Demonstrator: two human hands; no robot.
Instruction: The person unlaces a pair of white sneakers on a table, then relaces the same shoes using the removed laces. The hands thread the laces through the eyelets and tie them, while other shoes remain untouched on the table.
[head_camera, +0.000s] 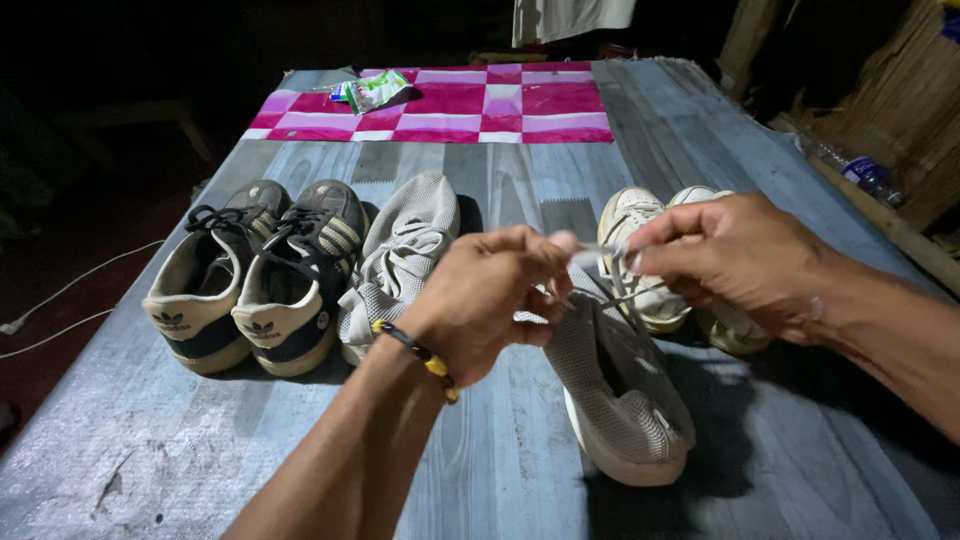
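Left hand (490, 300) and right hand (730, 260) both pinching a white lace (592, 250) taut above a grey knit shoe (620, 385), 5 other shoes lining the table (500, 470)

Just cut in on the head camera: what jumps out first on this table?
Both hands meet at centre: the left hand and right hand pinch a pale lace above a grey knit shoe lying nearest the camera. Its mate sits beside a dark striped pair at left; a cream pair lies behind the hands. A pink-and-white checked mat covers the far end.
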